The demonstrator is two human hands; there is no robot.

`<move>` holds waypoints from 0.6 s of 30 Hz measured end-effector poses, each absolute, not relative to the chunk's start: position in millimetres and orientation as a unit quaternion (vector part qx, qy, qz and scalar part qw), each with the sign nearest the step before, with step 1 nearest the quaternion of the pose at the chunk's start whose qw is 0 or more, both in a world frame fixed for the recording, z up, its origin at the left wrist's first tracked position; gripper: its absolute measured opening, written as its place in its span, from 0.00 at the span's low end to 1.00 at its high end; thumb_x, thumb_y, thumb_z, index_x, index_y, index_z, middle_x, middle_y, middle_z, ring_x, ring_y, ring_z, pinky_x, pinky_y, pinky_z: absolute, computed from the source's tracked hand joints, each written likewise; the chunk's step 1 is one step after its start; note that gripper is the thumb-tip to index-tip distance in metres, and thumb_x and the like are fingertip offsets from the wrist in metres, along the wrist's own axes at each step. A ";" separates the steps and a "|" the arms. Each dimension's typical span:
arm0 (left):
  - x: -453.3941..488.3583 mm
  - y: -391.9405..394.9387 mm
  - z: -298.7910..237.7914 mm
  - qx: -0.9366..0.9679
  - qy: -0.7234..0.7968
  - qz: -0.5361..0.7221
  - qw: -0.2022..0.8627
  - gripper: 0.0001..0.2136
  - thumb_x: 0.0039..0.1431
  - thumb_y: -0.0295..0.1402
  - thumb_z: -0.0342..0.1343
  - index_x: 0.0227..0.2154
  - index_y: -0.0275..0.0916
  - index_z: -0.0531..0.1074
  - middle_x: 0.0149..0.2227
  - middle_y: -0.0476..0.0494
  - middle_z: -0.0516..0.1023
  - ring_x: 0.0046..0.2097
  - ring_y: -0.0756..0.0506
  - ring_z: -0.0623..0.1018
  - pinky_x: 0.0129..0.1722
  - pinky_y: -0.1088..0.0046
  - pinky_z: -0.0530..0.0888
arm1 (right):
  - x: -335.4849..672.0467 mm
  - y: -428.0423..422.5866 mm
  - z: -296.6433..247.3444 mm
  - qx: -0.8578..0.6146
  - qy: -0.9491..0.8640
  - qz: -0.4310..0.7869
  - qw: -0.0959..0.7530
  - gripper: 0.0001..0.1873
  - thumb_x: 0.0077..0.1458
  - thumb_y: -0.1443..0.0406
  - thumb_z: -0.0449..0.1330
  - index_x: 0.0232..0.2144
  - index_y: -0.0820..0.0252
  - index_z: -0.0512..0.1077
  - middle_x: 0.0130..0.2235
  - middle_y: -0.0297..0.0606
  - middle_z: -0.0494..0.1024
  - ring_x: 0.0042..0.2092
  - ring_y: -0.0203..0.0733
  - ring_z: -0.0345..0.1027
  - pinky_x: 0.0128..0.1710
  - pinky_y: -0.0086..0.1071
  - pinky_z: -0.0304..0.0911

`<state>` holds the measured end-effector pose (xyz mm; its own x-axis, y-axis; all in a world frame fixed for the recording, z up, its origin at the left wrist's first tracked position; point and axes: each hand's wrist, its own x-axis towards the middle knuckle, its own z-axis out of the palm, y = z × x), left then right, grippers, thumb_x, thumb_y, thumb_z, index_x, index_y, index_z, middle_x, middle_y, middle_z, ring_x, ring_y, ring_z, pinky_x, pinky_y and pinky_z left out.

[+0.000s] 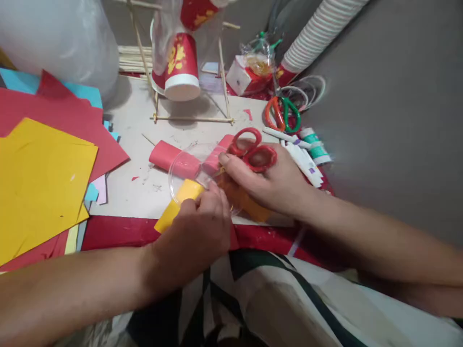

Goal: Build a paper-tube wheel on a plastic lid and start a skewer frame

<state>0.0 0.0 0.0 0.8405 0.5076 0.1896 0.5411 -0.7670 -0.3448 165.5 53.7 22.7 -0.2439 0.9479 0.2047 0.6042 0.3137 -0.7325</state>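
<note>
My right hand (277, 185) is closed around red-handled scissors (249, 149). Both finger loops stick up above the thumb, while the blades are mostly hidden beneath the hand. Just to its left, my left hand (204, 219) has its fingers pinched together over a clear round plastic piece (173, 185), apparently gripping it near the middle. Around this piece lie folded or rolled papers: a red one (173, 156) at upper left, another red one (219, 152) at upper right, and a yellow one (184, 195) under my left hand. More yellow paper (255, 209) shows below my right hand.
Coloured paper sheets (47, 178) are piled at left beside a large plastic bag (58, 43). Behind stands a stick frame (191, 118) with red paper cups (182, 62). At right are orange-and-green scissors (283, 114), white sticks (304, 161) and a stack of cups (321, 31).
</note>
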 end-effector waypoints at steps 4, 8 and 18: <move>-2.0 0.2 -4.4 -0.932 -0.276 -0.068 0.223 0.20 0.62 0.21 0.45 0.53 0.23 0.74 0.51 0.26 0.79 0.42 0.41 0.80 0.29 0.70 0.75 | 172.1 63.2 30.0 -0.458 -0.801 0.280 0.266 0.19 0.60 0.65 0.54 0.19 0.57 0.54 0.18 0.27 0.54 0.21 0.29 0.49 0.22 0.28 0.49; -2.0 0.9 -6.8 -0.929 -0.273 -0.082 0.234 0.20 0.64 0.22 0.45 0.54 0.24 0.74 0.52 0.28 0.79 0.43 0.41 0.80 0.32 0.69 0.76 | 179.4 78.8 39.8 -0.389 -0.847 0.315 0.179 0.15 0.62 0.62 0.55 0.24 0.58 0.60 0.21 0.27 0.59 0.24 0.29 0.52 0.25 0.26 0.54; -2.6 1.1 -5.6 -0.933 -0.269 -0.081 0.226 0.20 0.63 0.21 0.44 0.53 0.22 0.74 0.51 0.26 0.79 0.44 0.41 0.80 0.31 0.70 0.76 | 170.3 96.5 49.0 -0.397 -0.839 0.350 0.126 0.18 0.62 0.64 0.56 0.20 0.59 0.58 0.19 0.27 0.59 0.23 0.29 0.50 0.24 0.27 0.53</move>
